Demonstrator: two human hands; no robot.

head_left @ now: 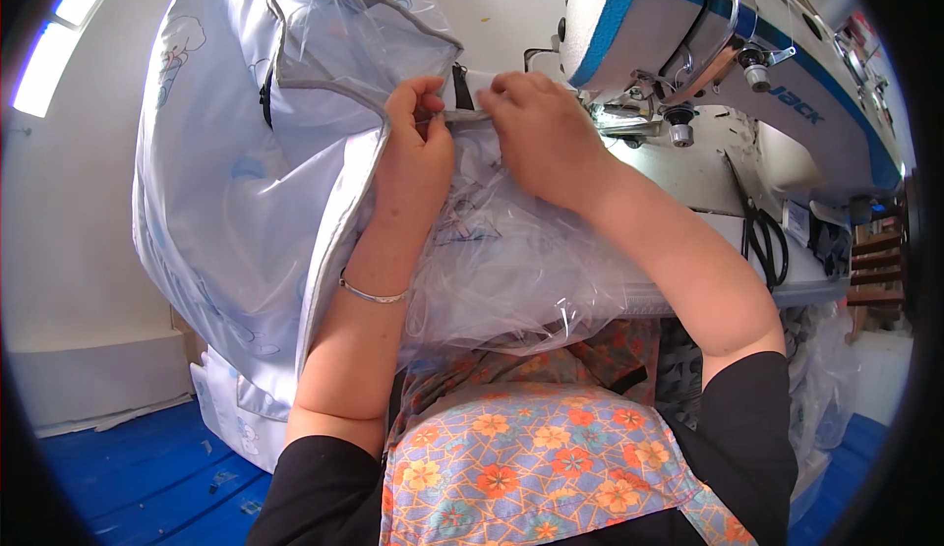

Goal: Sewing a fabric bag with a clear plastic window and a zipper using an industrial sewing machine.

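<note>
A large pale fabric piece (241, 192) with faint printed figures and grey-bound edges drapes over the left side of the table. Clear plastic sheeting (511, 261) joins it and bunches below my hands. My left hand (418, 148) has its fingers curled in a pinch on the grey binding strip (462, 115) at the edge of this piece. Just to the right, my right hand (541, 133) has its fingers bent down on the same strip, close to the sewing machine's needle area. A short dark tab (461, 87) stands just beyond the strip, between the hands.
The white and blue sewing machine (669, 39) rises at the upper right, its lamp lit. Black-handled scissors (762, 231) lie on the table's right side. Loose thread bits are scattered near the machine. Blue flooring (138, 467) shows at the lower left.
</note>
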